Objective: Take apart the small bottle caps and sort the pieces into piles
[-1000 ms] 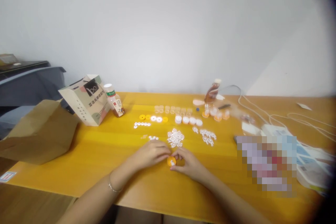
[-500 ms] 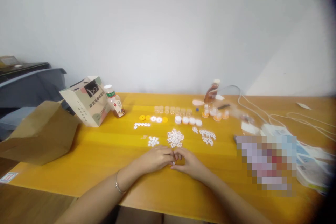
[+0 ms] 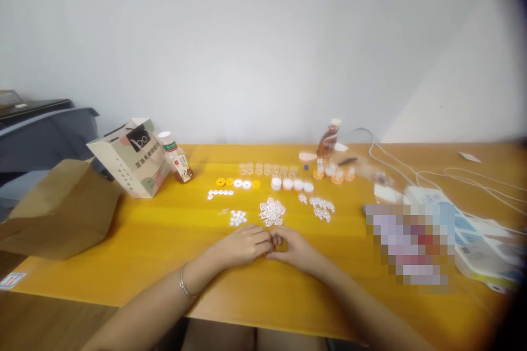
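Bag (image 3: 132, 167) with Chinese lettering (image 3: 147, 159); left hand (image 3: 246, 245) and right hand (image 3: 294, 250) together, grip unclear.

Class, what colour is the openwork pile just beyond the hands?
The openwork pile is white; it shows best in the head view.

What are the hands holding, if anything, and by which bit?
I can't tell: the left hand and right hand meet, and their fingers hide whatever may be between them.

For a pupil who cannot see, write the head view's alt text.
A person's left hand and right hand meet over a yellow table, largely hiding anything between them. Beyond lie openwork white pieces, round white pieces and a row of clear cups.
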Motion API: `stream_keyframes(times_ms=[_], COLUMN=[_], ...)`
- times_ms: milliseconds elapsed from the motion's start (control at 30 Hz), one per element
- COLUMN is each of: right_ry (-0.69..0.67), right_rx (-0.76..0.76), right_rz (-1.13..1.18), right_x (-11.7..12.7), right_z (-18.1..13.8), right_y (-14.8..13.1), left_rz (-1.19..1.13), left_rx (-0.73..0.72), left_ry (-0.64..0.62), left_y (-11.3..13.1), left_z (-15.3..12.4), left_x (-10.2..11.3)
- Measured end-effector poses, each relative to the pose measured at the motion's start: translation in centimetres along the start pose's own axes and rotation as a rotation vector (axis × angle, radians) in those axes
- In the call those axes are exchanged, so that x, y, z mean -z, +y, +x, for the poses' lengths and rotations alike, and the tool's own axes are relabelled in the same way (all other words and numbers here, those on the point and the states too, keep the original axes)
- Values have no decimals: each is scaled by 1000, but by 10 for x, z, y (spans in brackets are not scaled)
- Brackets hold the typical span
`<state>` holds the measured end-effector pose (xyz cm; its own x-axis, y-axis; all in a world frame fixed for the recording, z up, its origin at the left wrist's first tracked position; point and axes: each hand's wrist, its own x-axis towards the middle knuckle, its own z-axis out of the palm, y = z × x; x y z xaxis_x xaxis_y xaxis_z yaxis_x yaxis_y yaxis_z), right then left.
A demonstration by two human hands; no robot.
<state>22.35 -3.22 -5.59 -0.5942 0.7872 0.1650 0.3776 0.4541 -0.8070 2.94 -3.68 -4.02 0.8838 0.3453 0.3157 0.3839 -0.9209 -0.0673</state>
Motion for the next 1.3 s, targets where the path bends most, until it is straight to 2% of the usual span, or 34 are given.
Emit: stream_keyframes(times_ms=[233, 433, 567, 700, 800, 867, 1067, 1300], right_ry=[5, 0, -3, -14, -14, -14, -17, -16], right_rx=[18, 0, -22, -34, -44, -46, -48, -42], right_rz=[-11, -18, -15, -3, -7, -7, -8, -10], right_x=[1, 0, 0, 2, 3, 3, 2, 2], right_z=[0, 0, -1, -2, -2, -2, -2, -3], right_y=[1, 0, 0, -1, -4, -5, -4, -3], left_rz=[15, -49, -57, 42, 120, 153, 200, 230], left_rx=[-28, 3, 125, 346, 457, 480, 411, 383], left_ry=[15, 90, 179, 259, 178, 93, -60, -110], left_y=[-1, 0, -14, -46, -66, -71, -63, -57], left_z=[1, 2, -9, -30, -43, -47, -43, -40], left_x=[1, -2, 5, 14, 19, 19, 17, 20])
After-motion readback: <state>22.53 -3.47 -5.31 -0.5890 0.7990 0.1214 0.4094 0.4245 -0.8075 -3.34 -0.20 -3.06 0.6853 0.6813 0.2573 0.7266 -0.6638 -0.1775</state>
